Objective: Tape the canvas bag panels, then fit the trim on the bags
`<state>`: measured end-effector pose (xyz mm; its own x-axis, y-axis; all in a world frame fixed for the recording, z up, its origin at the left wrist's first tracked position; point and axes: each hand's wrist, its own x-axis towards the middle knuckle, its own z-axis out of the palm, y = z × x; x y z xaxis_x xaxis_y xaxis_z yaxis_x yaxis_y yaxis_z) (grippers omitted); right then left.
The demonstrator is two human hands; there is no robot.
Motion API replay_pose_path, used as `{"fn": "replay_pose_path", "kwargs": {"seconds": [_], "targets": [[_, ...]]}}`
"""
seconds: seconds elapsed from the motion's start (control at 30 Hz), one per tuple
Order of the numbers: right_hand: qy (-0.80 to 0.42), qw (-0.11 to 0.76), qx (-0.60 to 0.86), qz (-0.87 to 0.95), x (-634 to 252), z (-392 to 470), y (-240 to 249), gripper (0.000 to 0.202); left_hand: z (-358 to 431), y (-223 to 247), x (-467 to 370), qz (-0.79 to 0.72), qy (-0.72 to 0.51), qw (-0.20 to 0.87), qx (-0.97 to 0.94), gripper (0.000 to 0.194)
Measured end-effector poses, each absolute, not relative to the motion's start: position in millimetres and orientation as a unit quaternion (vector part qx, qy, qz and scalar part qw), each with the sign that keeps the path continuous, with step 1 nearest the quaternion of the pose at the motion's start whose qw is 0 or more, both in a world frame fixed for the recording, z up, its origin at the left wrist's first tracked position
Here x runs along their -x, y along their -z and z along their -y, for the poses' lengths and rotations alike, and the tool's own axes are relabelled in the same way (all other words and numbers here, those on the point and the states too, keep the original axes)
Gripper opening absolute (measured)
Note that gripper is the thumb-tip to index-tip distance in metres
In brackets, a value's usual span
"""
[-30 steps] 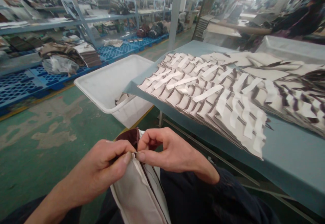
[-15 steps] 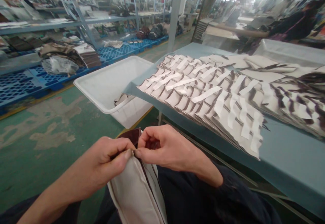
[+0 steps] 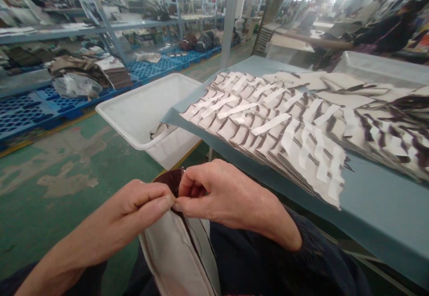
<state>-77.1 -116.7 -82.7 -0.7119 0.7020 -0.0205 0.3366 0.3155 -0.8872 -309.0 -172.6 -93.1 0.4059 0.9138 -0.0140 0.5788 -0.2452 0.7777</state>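
Note:
A cream fabric piece with dark brown edging (image 3: 177,251) hangs over my lap, its upper end between my hands; its exact kind cannot be made out. My left hand (image 3: 142,206) is closed on its top corner, thumb and forefinger pinching the edge. My right hand (image 3: 214,193) pinches the same edge just beside it, fingers curled in, the two thumbs almost touching. Dark brown material shows behind the fingertips. A loose dark thread lies along the side of the piece. Whatever sits right between the fingertips is hidden.
A blue-green table (image 3: 375,206) at the right bears overlapping cream pieces with white strips (image 3: 268,112). A white plastic bin (image 3: 144,103) stands by its left corner, with fabric inside. Blue pallets (image 3: 147,70) and shelving hold bundles behind. A person's dark sleeve (image 3: 378,36) shows at the back right.
My fingers stay pinched on the piece's top edge. The right hand has turned slightly and moved a little left, and the left thumb lies flatter along the edge.

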Motion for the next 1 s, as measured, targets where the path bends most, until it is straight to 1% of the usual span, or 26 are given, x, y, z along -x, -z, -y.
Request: {"fn": "replay_pose_path", "kwargs": {"seconds": [0.07, 0.13, 0.2, 0.27, 0.4, 0.5, 0.6, 0.67, 0.77, 0.87, 0.93, 1.0], "targets": [[-0.510, 0.192, 0.321, 0.775, 77, 115, 88, 0.021, 174, 105, 313, -0.481, -0.228, 0.420, -0.734, 0.042], [-0.548, 0.191, 0.303, 0.756, 77, 113, 96, 0.021, 176, 115, 316, -0.484, -0.237, 0.445, -0.715, 0.036], [-0.596, 0.192, 0.281, 0.727, 76, 113, 104, 0.024, 179, 122, 318, -0.490, -0.247, 0.445, -0.708, 0.034], [-0.637, 0.199, 0.269, 0.695, 77, 114, 112, 0.031, 181, 125, 319, -0.491, -0.263, 0.435, -0.707, 0.033], [-0.683, 0.224, 0.284, 0.634, 81, 124, 119, 0.042, 186, 120, 315, -0.484, -0.305, 0.408, -0.712, 0.031], [-0.721, 0.232, 0.293, 0.583, 86, 132, 120, 0.042, 191, 114, 309, -0.499, -0.327, 0.412, -0.689, 0.030], [-0.738, 0.255, 0.277, 0.559, 90, 136, 124, 0.033, 195, 115, 311, -0.531, -0.342, 0.402, -0.663, 0.030], [-0.702, 0.303, 0.265, 0.587, 91, 136, 128, 0.022, 196, 119, 318, -0.527, -0.352, 0.381, -0.673, 0.025], [-0.567, 0.394, 0.250, 0.679, 93, 133, 134, 0.007, 195, 126, 332, -0.501, -0.365, 0.349, -0.703, 0.019], [-0.456, 0.441, 0.176, 0.752, 94, 129, 138, 0.006, 195, 127, 341, -0.471, -0.374, 0.341, -0.722, 0.018], [-0.418, 0.451, 0.127, 0.778, 96, 128, 139, 0.006, 195, 124, 341, -0.457, -0.376, 0.345, -0.728, 0.018], [-0.388, 0.456, 0.107, 0.794, 98, 128, 140, 0.005, 195, 122, 341, -0.462, -0.369, 0.346, -0.728, 0.018]]}}
